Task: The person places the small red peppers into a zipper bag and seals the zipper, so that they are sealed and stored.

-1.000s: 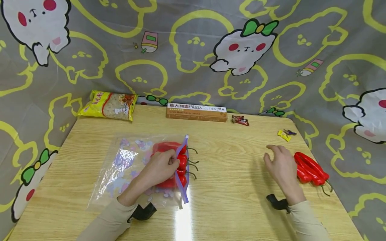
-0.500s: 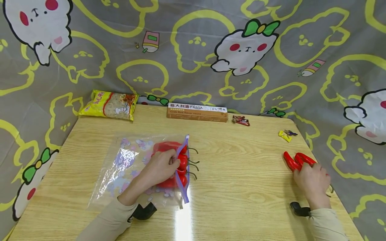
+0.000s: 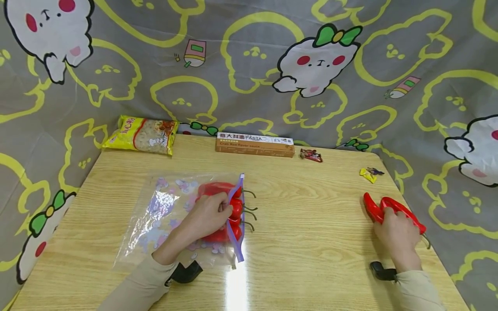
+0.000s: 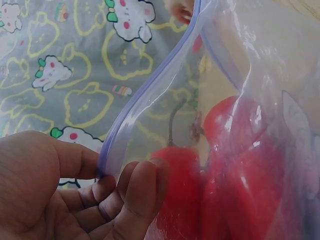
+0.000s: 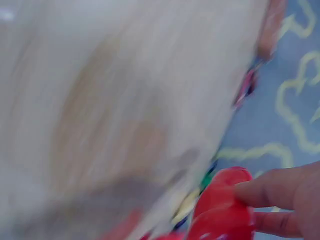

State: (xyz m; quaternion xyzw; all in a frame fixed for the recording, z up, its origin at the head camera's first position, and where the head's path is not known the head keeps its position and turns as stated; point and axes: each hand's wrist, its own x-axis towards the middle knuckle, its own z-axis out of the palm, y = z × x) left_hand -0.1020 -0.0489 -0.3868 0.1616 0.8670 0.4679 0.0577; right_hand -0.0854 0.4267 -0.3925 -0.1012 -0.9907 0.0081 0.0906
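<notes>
On the left of the table lies a clear zip bag printed with pale shapes, its purple zip edge facing right. Several red peppers are inside, stems poking out of the mouth. My left hand pinches the zip edge between thumb and fingers, seen closely in the left wrist view. At the right, my right hand grips a red pepper, also visible between the fingers in the right wrist view. Another red pepper lies beside it, partly hidden by the hand.
Along the back stand a yellow food packet and a pasta box. A small red-brown wrapped snack and a yellow wrapped sweet with a dark one lie at right. A patterned grey cloth hangs behind the table.
My right hand has moved right onto the peppers and taken hold of one, shifting slightly back left with it over the last half second. My left hand stays on the bag.
</notes>
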